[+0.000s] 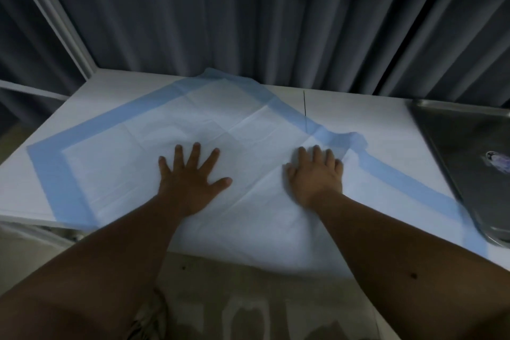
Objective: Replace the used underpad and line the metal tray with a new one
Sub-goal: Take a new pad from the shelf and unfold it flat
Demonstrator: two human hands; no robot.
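A white underpad (116,163) with a blue border lies spread out, turned at an angle, on the white table (364,107). Its near part hangs over the table's front edge. My left hand (190,179) presses flat on the pad's middle with fingers spread. My right hand (314,174) rests flat on the pad near its right border, where the blue edge (347,139) is rumpled and lifted. The metal tray (469,146) lies bare on the table at the far right, partly out of frame, with a small bright reflection on its floor.
Dark pleated curtains (248,22) hang right behind the table. A white frame post (55,16) slants down at the back left. A thin dark seam (304,103) runs across the tabletop. The floor shows below the front edge.
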